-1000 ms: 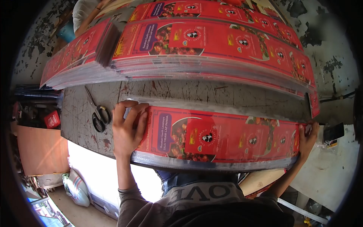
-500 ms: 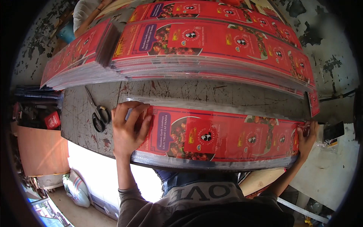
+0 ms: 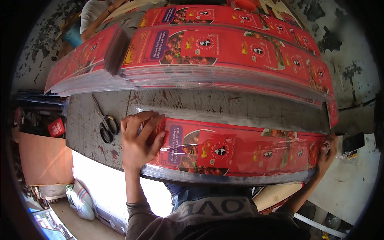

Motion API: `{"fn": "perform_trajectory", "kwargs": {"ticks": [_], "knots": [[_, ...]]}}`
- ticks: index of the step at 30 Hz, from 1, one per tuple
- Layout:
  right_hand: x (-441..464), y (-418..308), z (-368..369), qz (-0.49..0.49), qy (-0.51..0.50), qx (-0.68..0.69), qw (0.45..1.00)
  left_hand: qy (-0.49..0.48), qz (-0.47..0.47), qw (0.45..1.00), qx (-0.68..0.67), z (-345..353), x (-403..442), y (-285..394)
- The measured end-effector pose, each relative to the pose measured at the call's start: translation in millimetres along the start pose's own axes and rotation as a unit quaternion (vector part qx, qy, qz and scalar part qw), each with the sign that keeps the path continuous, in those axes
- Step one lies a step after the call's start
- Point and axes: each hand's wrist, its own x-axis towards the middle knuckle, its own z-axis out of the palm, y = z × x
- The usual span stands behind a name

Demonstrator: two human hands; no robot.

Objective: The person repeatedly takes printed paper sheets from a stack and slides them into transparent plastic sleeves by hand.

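Along the near edge of the table lies a stack of red printed plastic sheets [image 3: 240,152] with panda logos and food pictures. My left hand [image 3: 142,138] grips its left end, fingers curled over the far corner and thumb on top. At the right end, my right hand [image 3: 327,154] is closed around the stack's edge, its fingers partly hidden. Clear plastic margins show along the stack's long sides. Black-handled scissors [image 3: 107,127] rest just left of my left hand.
Tall stacks of similar red sheets [image 3: 224,48] stand across the table [image 3: 180,98], with another stack [image 3: 84,58] at the left. Another person's arm [image 3: 96,24] shows at the top left. A dark object [image 3: 353,141] sits on a pale surface at the right.
The view has shifted slightly, so the table and stacks appear a little lower. Both hands keep their places at the ends of the near stack.
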Motion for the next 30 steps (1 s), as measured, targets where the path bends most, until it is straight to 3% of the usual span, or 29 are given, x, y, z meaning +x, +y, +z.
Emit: {"fn": "perform_trajectory", "kwargs": {"ticks": [8, 13, 30], "knots": [[0, 2, 1, 0.007, 0.001, 0.038, 0.999, -0.008, -0.018, 0.999, -0.026, -1, 0, -1], [2, -3, 2, 0.009, 0.002, 0.027, 1.000, -0.041, 0.039, 0.998, -0.038, -2, 1, -2], [3, -5, 0, 0.025, -0.041, 0.014, 0.999, -0.076, 0.044, 0.996, -0.034, 1, -1, 1]]}}
